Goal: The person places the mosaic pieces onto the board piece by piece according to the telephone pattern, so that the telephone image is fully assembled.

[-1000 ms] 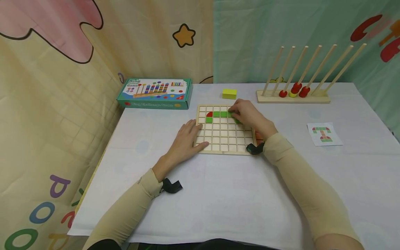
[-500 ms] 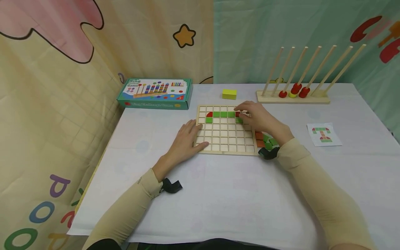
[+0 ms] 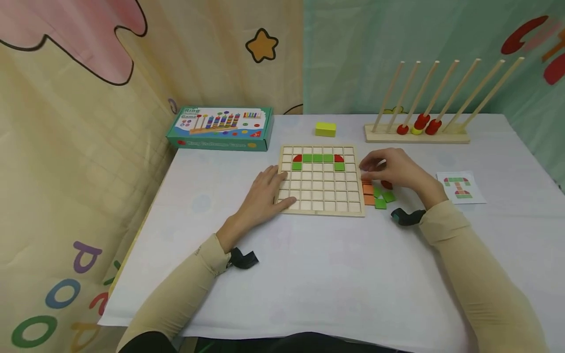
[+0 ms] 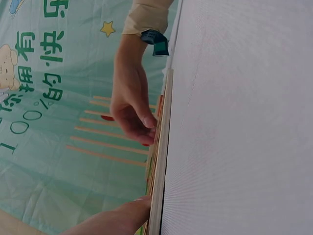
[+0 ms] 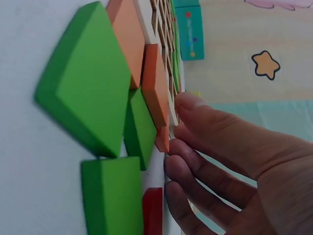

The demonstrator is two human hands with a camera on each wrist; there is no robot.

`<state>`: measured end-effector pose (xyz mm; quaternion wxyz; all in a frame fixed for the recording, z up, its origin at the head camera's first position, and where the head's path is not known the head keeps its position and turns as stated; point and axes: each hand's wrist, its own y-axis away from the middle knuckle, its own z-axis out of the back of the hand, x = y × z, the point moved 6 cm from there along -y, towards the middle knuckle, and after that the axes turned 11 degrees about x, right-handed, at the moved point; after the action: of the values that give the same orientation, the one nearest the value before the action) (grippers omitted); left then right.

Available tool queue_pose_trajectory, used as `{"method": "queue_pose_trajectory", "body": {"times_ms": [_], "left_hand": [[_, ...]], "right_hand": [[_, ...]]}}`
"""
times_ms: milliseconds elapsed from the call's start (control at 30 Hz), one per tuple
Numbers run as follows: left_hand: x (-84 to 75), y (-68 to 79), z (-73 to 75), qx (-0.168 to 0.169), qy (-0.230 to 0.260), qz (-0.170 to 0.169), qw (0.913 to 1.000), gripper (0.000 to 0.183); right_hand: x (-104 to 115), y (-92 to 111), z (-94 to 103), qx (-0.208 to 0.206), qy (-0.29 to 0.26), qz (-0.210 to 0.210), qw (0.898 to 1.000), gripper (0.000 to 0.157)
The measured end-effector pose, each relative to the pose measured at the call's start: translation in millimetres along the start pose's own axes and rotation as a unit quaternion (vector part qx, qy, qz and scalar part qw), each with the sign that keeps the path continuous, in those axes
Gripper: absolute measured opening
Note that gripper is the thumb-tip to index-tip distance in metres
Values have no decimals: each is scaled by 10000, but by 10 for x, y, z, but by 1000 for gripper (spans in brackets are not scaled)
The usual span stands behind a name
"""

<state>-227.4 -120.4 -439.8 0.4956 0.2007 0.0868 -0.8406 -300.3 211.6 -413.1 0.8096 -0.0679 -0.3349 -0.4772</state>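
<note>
A wooden grid board point(image 3: 320, 212) lies flat on the table. In its upper rows green square tiles point(image 3: 318, 158) form a row, with a red rounded tile point(image 3: 338, 158) at each end and a green tile below each. My left hand point(image 3: 260, 198) rests on the board's left edge, fingers extended. At the right edge hovers my right hand point(image 3: 395, 169), fingers loosely bent; the right wrist view shows no tile between thumb and fingers. Beneath and beside it lie orange tiles point(image 5: 155, 85), loose green tiles point(image 5: 90, 83) and a red piece point(image 5: 153, 210), partly hidden in the head view.
A pattern card point(image 3: 461, 187) lies to the right. Behind stand a wooden base with upright pegs point(image 3: 417, 136) and several beads, a yellow block point(image 3: 325, 129) and a green game box point(image 3: 220, 128). White cloth point(image 3: 309, 274) covers the table.
My right hand has moved from the board's upper right, rightward and nearer me, to the loose tiles, uncovering the red tile at the row's right end. The left hand stays put.
</note>
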Motion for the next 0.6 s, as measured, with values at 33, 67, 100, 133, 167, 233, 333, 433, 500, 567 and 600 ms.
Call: {"method": "queue_pose_trajectory", "body": {"times_ms": [33,67,100,133,167,233,333,433,500,567,600], "left_hand": [[-3,-10,0,21,-10,5,10000,78],[-6,-18,0,33,-21,11,10000,78],[-8,-25,1,38,-35,17,10000,79],[-6,-21,3,31,-17,31,10000,78],[-3,-18,4,16,-5,43,10000,78],[-3,-15,8,-11,27,31,10000,79],[-5,-14,5,4,41,8,10000,78],[0,-17,-3,44,2,31,10000,78],[5,-21,-7,48,-21,45,10000,78],[7,-20,-14,48,-17,46,10000,79],[8,-19,-17,46,-5,44,10000,79]], "right_hand": [[-14,5,10,64,3,-46,10000,29],[-22,11,17,130,-4,-67,9999,29],[-33,14,24,190,3,-90,9998,29],[-34,12,23,253,16,-89,9996,28],[-33,10,23,296,43,-86,9995,27],[-35,10,24,339,49,-109,9994,25],[-39,13,14,379,70,-168,9991,22],[-47,13,9,410,31,-235,9989,22],[-55,9,8,409,-23,-240,9989,23],[-63,9,5,363,-76,-207,9991,25],[-67,8,5,336,-104,-175,9992,25]]}}
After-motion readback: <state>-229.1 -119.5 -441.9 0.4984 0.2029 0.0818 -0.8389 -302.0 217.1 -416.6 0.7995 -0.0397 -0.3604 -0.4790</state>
